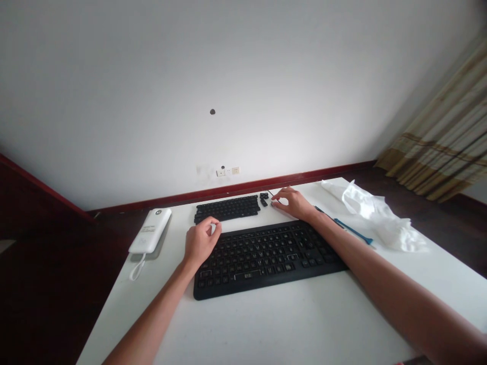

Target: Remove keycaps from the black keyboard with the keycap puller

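Note:
A large black keyboard [247, 276] with its keycaps removed lies across the white table. At its upper left edge is my left hand [201, 242], fingers curled in towards the thumb; whatever may be between them is hidden. Behind the keyboard, black keycaps [228, 208] are set out in rows. My right hand [292, 204] reaches over the keyboard's right side, thumb and forefinger apart, just right of a small group of loose keycaps [264, 198]. A small dark spot shows at its fingertips, too small to name.
A white power bank [152, 230] with a strap lies at the table's left edge. Beyond my right forearm are a blue pry tool [353, 232] and a crumpled white plastic bag [376, 213]. The wall with sockets [228, 172] rises behind the table [266, 329].

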A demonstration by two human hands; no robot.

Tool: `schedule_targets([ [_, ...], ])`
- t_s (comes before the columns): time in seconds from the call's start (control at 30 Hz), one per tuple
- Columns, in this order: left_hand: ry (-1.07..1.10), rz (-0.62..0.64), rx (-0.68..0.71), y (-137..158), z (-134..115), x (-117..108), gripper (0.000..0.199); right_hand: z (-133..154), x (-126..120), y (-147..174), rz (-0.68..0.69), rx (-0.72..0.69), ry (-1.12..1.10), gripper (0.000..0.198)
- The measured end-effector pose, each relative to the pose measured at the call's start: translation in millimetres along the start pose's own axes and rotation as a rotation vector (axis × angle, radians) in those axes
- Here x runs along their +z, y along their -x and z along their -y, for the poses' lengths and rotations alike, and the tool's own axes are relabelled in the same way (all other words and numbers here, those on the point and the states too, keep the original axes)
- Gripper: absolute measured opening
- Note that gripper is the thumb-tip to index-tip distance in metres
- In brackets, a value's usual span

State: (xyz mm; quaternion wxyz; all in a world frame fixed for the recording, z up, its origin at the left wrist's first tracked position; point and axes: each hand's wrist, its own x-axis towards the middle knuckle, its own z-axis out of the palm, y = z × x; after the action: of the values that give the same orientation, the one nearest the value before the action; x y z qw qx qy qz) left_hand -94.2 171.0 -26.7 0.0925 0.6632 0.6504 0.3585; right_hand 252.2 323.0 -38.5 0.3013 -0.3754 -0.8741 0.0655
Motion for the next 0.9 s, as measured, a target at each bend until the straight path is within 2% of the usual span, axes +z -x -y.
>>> schedule_targets([
  [0.17, 0.003, -0.005, 0.002, 0.0, 0.4, 0.0, 0.029, 1.8, -0.3, -1.3, 0.044, 0.013, 0.007, 0.017],
  [0.57, 0.009, 0.005, -0.001, 0.6, -1.4, -1.5, 0.027, 3.7, -6.4, 1.7, 0.053, -0.023, -0.053, 0.02],
  [0.7, 0.016, 0.013, -0.006, 0.6, -1.2, -1.2, 0.028, 0.5, -5.4, 3.2, 0.022, -0.002, -0.007, 0.023],
  [0.9, 0.007, 0.005, -0.009, -0.1, 0.4, 0.0, 0.027, 3.1, -5.5, 3.5, 0.023, 0.004, 0.037, 0.01],
])
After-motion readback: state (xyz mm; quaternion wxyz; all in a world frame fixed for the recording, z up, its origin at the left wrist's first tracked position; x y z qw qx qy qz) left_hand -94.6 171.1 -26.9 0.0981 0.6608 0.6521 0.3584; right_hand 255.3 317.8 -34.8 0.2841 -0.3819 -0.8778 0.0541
